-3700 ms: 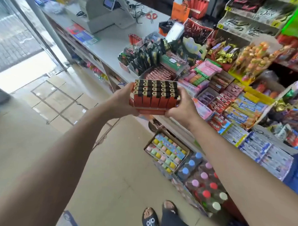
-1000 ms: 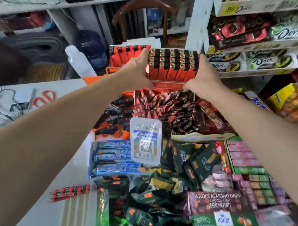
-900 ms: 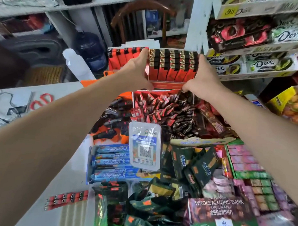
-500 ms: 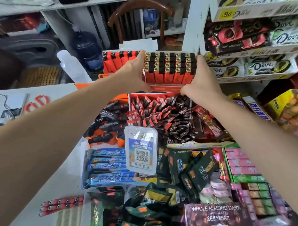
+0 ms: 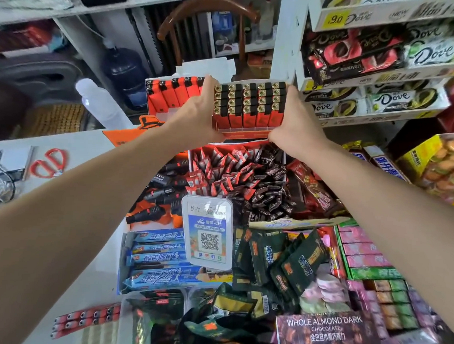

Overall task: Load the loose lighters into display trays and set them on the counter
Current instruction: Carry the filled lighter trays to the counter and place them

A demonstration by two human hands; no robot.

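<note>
Nearest to the camera, at the bottom edge, a brown box printed "WHOLE ALMOND DARK CHOCOLATE" [image 5: 325, 332] lies among dark green snack packets [image 5: 276, 259]. To the left, a flat strip of small red lighters [image 5: 86, 320] lies on the white table [image 5: 73, 149]. A little farther stands a white plastic card with a QR code [image 5: 207, 232], and beside it an open box of blue wrapped bars [image 5: 159, 257]. Behind the card there is a red box full of small dark and red sachets [image 5: 241, 177]. A pair of red-handled scissors [image 5: 48, 162] lies on the table at the left.

Both bare forearms reach forward over these goods. The left hand [image 5: 197, 116] and the right hand [image 5: 295, 125] hold a red display tray filled with upright orange-red lighters with black and gold tops [image 5: 249, 107] between them, one hand on each side, with the fingers curled around its ends. The tray is at the far side of the table, above the sachet box; I cannot tell if its bottom touches anything.

Just to its left stands a second tray of orange-red lighters [image 5: 172, 95], partly behind the left hand. Farther back are white shelves with Dove chocolate boxes [image 5: 381, 74] on the right, a blue water bottle [image 5: 126, 76] and a wooden chair [image 5: 209, 12].
</note>
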